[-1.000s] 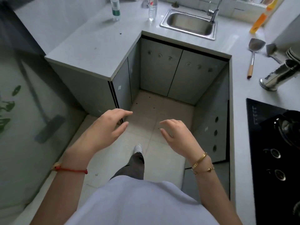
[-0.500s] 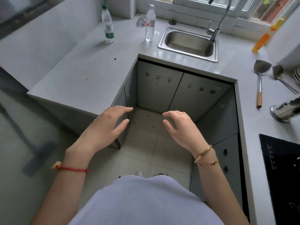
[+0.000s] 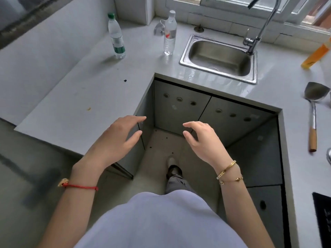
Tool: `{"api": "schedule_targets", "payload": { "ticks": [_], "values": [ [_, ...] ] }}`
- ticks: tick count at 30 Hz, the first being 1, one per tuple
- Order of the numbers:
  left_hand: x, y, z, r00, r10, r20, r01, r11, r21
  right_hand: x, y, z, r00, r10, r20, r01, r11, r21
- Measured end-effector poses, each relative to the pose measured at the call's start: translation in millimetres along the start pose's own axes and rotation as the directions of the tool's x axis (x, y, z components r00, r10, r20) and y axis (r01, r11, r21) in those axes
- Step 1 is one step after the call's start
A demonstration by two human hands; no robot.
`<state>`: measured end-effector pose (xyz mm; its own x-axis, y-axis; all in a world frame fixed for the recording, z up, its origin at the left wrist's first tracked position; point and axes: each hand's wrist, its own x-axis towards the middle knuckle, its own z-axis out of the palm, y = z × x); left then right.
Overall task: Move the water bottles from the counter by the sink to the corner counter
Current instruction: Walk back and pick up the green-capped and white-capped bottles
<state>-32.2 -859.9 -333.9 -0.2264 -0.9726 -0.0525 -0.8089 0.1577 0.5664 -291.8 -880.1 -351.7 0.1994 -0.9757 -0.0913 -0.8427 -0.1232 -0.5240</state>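
Two clear water bottles stand upright on the pale counter (image 3: 86, 90). The one with a green cap and green label (image 3: 116, 37) is at the far left, near the wall. The one with a white cap and red-marked label (image 3: 169, 34) stands just left of the steel sink (image 3: 217, 57). My left hand (image 3: 114, 142) and my right hand (image 3: 204, 140) hover empty with fingers spread, low in front of me over the floor gap, well short of both bottles.
A tall faucet (image 3: 258, 27) rises behind the sink. An orange bottle (image 3: 317, 54) leans at far right. A metal spatula with a wooden handle (image 3: 313, 115) lies on the right counter. A crumpled clear wrapper (image 3: 159, 28) sits behind the white-capped bottle. Grey cabinet doors (image 3: 180, 108) face me.
I have stepped toward the sink corner; the bottles and sink now appear nearer and lower in view. Both hands stay open and raised, holding nothing.
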Motion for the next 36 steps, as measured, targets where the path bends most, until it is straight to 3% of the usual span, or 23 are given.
{"api": "schedule_targets", "payload": {
  "ticks": [15,26,36],
  "values": [
    [200,7,-32,0.951,-0.198,-0.24,0.191,0.98,-0.052,259,41,-89,0.975,-0.219,0.038,0.22,0.975,-0.032],
    [275,-13,-44,0.927,-0.28,-0.251,0.271,0.96,-0.069,359,40,-95,0.948,-0.295,0.121,0.3,0.954,-0.019],
    [354,-53,-80,0.921,-0.278,-0.273,0.266,0.961,-0.081,445,24,-97,0.943,-0.316,0.102,0.319,0.947,-0.018]
  ]
}}
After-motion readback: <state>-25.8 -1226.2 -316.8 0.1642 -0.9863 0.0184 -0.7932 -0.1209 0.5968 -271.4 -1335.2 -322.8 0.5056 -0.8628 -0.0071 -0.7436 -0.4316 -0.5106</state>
